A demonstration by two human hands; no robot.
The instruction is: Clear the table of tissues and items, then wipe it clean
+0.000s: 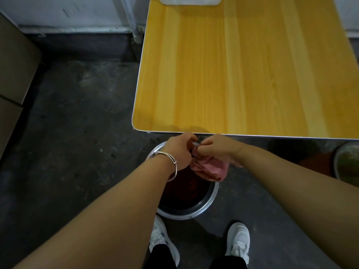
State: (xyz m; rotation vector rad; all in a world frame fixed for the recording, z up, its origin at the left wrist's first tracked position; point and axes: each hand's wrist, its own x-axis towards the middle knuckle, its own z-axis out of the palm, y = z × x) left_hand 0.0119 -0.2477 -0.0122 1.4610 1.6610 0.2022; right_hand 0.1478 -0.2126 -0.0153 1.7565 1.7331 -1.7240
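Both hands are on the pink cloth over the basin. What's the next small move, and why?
Probably lift the pink cloth onto the table at its near edge and start wiping: the left hand and right hand both grip it above the basin, and the visible tabletop shows no tissues.

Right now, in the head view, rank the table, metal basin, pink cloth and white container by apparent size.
1. table
2. metal basin, partly hidden
3. pink cloth
Unranked: white container, which is cut off by the frame's top edge and farthest from the camera, so its size is unsure.
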